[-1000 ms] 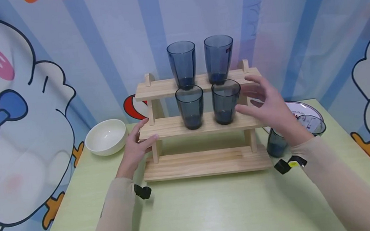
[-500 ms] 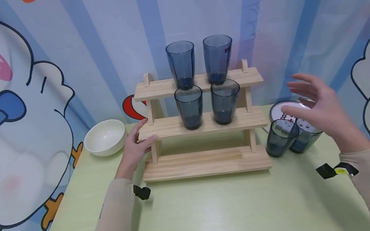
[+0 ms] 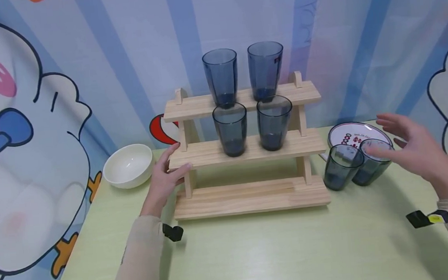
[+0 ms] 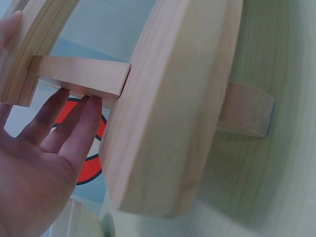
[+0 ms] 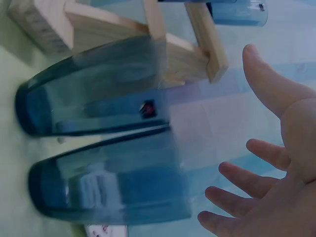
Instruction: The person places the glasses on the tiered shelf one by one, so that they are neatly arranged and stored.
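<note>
A three-tier wooden shelf rack [image 3: 249, 200] stands mid-table. My left hand [image 3: 164, 177] grips the left end of its middle tier; in the left wrist view, the fingertips [image 4: 94, 106] touch an upright. Two blue-grey glass tumblers stand on the top tier, a left one [image 3: 220, 76] and a right one [image 3: 266, 69]. The middle tier carries another pair, a left tumbler [image 3: 231, 130] and a right tumbler [image 3: 273, 124]. My right hand [image 3: 418, 149] hovers with spread fingers beside the outer [image 3: 370, 169] of two tumblers right of the rack; the inner tumbler [image 3: 340, 170] stands against it.
Behind the two right-hand tumblers lies a white plate [image 3: 351, 132] with a dark rim and red print. A white bowl [image 3: 128, 166] sits left of the rack. A printed curtain [image 3: 120, 55] hangs directly behind the table [image 3: 258, 257].
My right hand has moved away from the right tumbler on the middle tier, swung right, then lowered beside the outer tumbler on the table. My left hand has stayed on the rack.
</note>
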A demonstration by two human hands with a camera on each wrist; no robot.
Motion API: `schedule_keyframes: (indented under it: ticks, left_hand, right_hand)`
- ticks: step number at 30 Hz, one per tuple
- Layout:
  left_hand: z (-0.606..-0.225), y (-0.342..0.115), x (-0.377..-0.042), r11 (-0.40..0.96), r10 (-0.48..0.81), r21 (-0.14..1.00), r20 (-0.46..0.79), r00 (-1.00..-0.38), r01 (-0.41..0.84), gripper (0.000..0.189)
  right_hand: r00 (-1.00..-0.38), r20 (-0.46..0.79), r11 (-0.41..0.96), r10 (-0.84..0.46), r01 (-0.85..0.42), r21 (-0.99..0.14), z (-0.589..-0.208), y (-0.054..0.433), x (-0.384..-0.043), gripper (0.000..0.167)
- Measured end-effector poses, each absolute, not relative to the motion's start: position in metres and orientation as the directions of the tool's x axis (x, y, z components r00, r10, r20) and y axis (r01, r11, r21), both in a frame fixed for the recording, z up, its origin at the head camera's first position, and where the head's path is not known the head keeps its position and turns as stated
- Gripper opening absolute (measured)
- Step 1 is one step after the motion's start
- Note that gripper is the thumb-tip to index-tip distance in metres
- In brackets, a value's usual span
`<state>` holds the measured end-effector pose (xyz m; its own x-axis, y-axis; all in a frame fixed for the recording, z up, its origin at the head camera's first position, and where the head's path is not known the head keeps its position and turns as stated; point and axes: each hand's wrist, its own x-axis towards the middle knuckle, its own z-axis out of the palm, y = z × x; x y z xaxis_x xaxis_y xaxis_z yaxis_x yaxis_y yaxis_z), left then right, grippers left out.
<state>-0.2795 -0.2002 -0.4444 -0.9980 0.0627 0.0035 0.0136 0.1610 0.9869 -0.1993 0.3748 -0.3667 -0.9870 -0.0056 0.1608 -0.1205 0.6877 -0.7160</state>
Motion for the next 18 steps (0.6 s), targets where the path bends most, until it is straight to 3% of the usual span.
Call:
schedule_keyframes:
  ticks: [11,18]
  left_hand:
    - [-0.443,-0.200,-0.280,0.152,0.077,0.988,0.012,-0.997,0.024,0.074]
    - [-0.444,-0.200,-0.279,0.146,0.073,0.989,0.010,-0.997,0.020,0.073]
  right_hand:
    - [-0.998,0.026,0.662,-0.064,-0.062,-0.747,-0.409,0.403,-0.200,0.106]
    - [-0.997,0.043,0.608,-0.059,-0.070,-0.791,-0.431,0.406,-0.202,0.099]
